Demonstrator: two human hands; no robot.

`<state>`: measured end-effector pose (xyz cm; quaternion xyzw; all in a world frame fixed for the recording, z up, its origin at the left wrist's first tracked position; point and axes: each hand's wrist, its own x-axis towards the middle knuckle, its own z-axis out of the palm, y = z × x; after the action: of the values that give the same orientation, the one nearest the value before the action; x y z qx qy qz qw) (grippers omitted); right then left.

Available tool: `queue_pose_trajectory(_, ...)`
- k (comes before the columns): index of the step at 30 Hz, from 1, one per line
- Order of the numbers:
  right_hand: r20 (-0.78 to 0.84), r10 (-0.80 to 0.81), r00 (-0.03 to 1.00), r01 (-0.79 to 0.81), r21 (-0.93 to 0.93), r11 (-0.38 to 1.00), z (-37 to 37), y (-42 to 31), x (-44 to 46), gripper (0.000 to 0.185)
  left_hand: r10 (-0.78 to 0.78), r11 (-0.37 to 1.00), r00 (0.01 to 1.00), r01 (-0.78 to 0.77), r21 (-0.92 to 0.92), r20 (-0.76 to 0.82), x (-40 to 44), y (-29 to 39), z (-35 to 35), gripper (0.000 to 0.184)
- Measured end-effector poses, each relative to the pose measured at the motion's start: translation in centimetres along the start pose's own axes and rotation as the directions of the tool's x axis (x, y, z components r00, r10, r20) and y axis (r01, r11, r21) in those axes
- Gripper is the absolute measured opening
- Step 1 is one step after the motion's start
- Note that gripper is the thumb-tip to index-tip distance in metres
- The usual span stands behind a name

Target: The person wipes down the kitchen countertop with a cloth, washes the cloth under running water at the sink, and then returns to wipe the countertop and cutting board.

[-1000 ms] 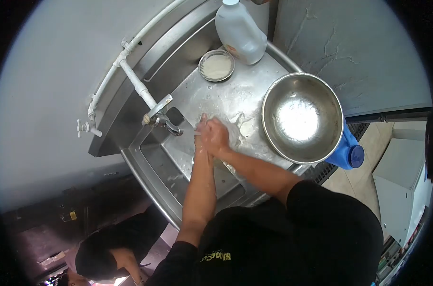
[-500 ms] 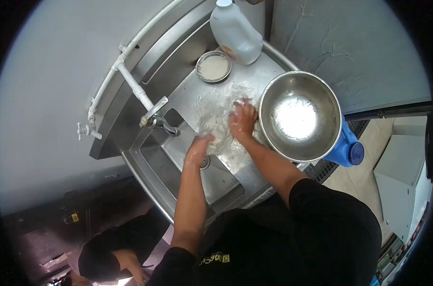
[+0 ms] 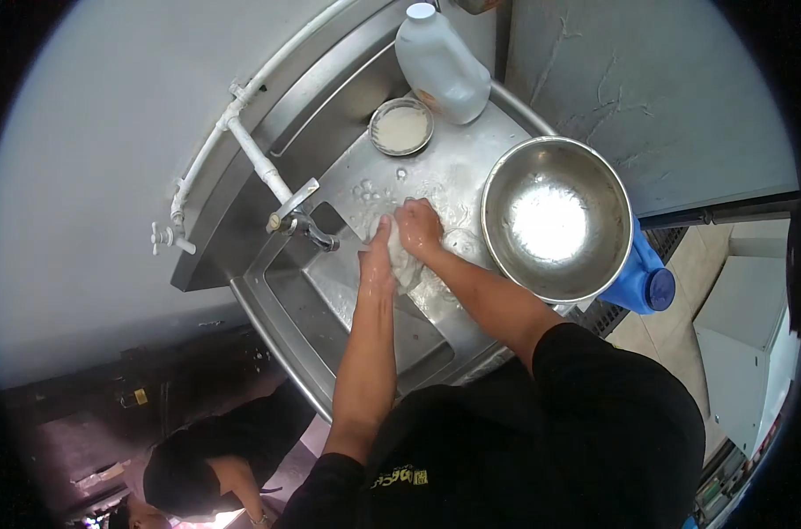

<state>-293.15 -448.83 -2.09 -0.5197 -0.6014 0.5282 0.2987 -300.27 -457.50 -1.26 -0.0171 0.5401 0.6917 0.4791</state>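
Observation:
A wet, whitish bundle that looks like a cloth (image 3: 406, 270) is bunched between my hands at the sink's edge. My left hand (image 3: 379, 251) presses its near side, thumb pointing up and fingers curled in. From the other side my right hand (image 3: 420, 227) closes over its upper part in a fist, the fingertips hidden. Suds and water lie on the steel drainboard (image 3: 343, 176) around them. To the right of my right hand stands a large steel bowl (image 3: 524, 198). Further up is a small metal bowl (image 3: 377, 144) with a white substance in it.
A translucent white jug (image 3: 445, 75) stands at the back corner. The faucet (image 3: 312, 231) reaches over the sink basin (image 3: 286, 300) on the left. A blue container (image 3: 638, 273) is partly behind the large bowl. Another person (image 3: 215, 467) is at lower left.
My hands have come together from spread apart. The whitish bundle, spread flat and blurred before, is now gathered between them. My right hand has gone from open to closed.

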Motion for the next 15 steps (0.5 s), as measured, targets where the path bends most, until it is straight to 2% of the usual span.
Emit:
queue_pose_trajectory(1,0.150,-0.003,0.989,0.023,-0.134,0.991,-0.2,1.4,0.9,0.029,-0.002,1.000,1.000,0.002,0.002,0.007,-0.9,0.7,0.5,0.050)
queue_pose_trajectory(2,0.295,0.017,0.955,0.063,-0.261,0.963,-0.3,3.5,2.0,0.032,-0.070,0.998,0.997,0.070,-0.005,0.033,-2.6,2.0,1.6,0.050)
queue_pose_trajectory(3,0.398,-0.109,0.911,0.256,-0.337,0.906,0.8,8.1,3.5,0.039,-0.136,0.991,0.989,0.136,-0.012,0.052,-4.1,2.9,2.4,0.051)
queue_pose_trajectory(4,0.414,-0.001,0.910,0.047,-0.101,0.994,0.0,7.7,3.6,0.041,-0.096,0.995,0.994,0.097,-0.014,0.058,-4.9,3.1,2.7,0.046)
queue_pose_trajectory(5,0.456,0.097,0.885,-0.176,0.135,0.975,-0.6,7.2,3.6,0.043,-0.096,0.995,0.994,0.097,-0.013,0.051,-4.9,3.1,2.2,0.046)
queue_pose_trajectory(6,0.533,0.279,0.799,-0.505,0.344,0.792,-1.6,4.8,2.7,0.046,-0.073,0.989,0.992,0.086,-0.121,0.106,-4.4,3.1,1.6,0.040)
queue_pose_trajectory(7,0.533,0.275,0.800,-0.503,0.347,0.791,-2.3,3.4,2.2,0.046,-0.045,0.971,0.986,0.081,-0.227,0.161,-4.1,3.3,1.3,0.034)
queue_pose_trajectory(8,0.748,0.227,0.624,-0.702,0.409,0.583,-2.9,2.2,1.9,0.046,-0.051,0.963,0.989,0.086,-0.255,0.141,-4.1,4.2,1.5,0.025)
queue_pose_trajectory(9,0.900,0.094,0.426,-0.863,0.373,0.342,-3.2,1.2,1.7,0.047,-0.045,0.965,0.988,0.082,-0.250,0.147,-3.5,4.5,1.2,0.025)
queue_pose_trajectory(10,0.892,0.036,0.450,-0.846,0.413,0.336,-3.1,0.5,1.0,0.039,-0.030,0.969,0.993,0.056,-0.241,0.110,-2.2,4.1,0.0,0.025)
queue_pose_trajectory(11,0.784,0.072,0.616,-0.676,0.480,0.559,-2.2,-0.2,0.0,0.033,-0.013,0.971,0.998,0.029,-0.235,0.067,-0.9,3.6,-1.3,0.027)
queue_pose_trajectory(12,0.647,0.061,0.760,-0.464,0.474,0.749,-0.8,-0.6,-1.5,0.029,-0.039,0.956,0.998,0.023,-0.293,-0.050,2.5,2.2,-3.7,0.025)
queue_pose_trajectory(13,0.376,-0.106,0.921,-0.019,0.315,0.949,1.2,0.0,-3.0,0.030,-0.030,0.944,0.999,0.034,-0.327,0.019,3.5,1.7,-4.1,0.024)
queue_pose_trajectory(14,0.382,-0.100,0.919,-0.026,0.311,0.950,1.1,-0.9,-4.0,0.030,-0.018,0.932,0.996,0.049,-0.360,0.089,4.1,1.0,-4.5,0.024)
queue_pose_trajectory(15,0.254,-0.155,0.955,0.108,0.189,0.976,0.5,-2.5,-4.7,0.032,0.090,0.927,0.942,0.040,-0.374,0.324,5.7,-0.2,-6.8,0.025)
